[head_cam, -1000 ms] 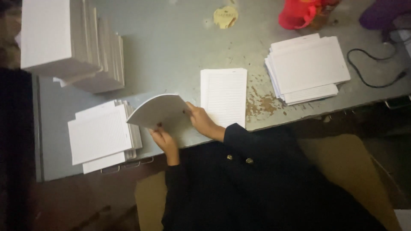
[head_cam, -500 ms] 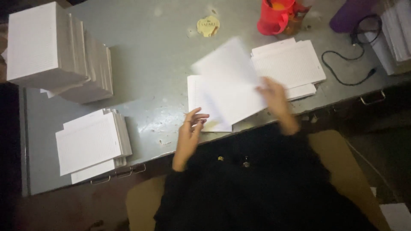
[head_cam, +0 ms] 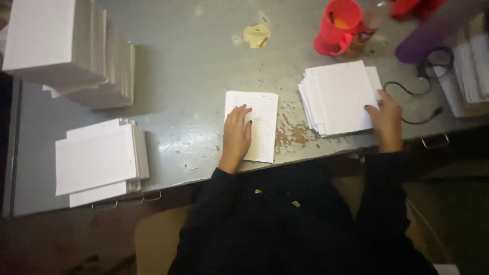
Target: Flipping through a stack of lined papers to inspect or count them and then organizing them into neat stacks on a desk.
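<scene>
A: I see the left hand (head_cam: 236,136) lying flat, fingers spread, on the lined sheets (head_cam: 253,126) at the table's (head_cam: 193,66) near edge, holding nothing.

B: And the right hand (head_cam: 385,120)?

A: At three o'clock of them, resting open on the fanned paper stack (head_cam: 338,97), nothing pinched yet. I judge it's between sheets; the next pick wants one top sheet separated cleanly.

B: Farther out?

A: Red cup (head_cam: 336,28) at one o'clock, another stack (head_cam: 99,158) at nine.
</scene>
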